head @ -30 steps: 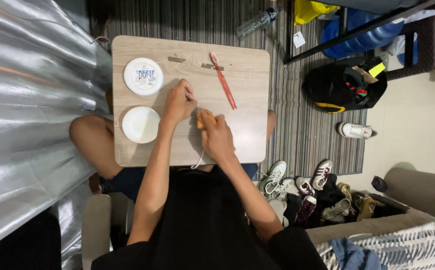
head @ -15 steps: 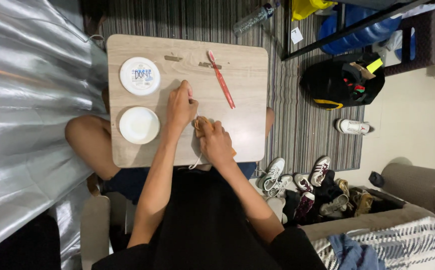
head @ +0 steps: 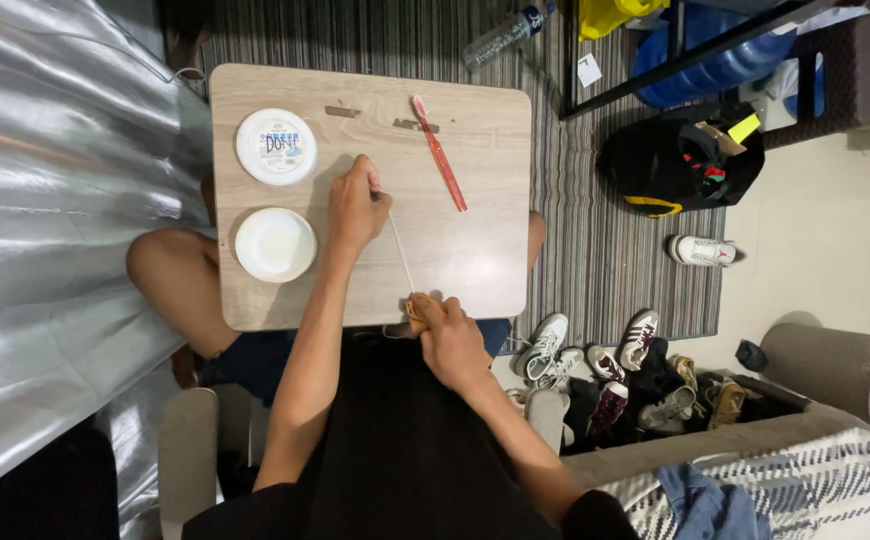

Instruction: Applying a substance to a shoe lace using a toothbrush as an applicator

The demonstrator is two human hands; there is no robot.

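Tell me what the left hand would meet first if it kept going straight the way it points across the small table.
The left hand points toward the table's far edge. Bare tabletop lies ahead; the first thing near that line looks like the small flat brownish piece by the far edge. The red toothbrush lies off to the right.

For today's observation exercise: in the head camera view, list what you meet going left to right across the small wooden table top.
Round white tub with the printed round lid above it → left hand pinching a thin white strand → right hand at the table's near edge, on a small orange thing → red toothbrush.
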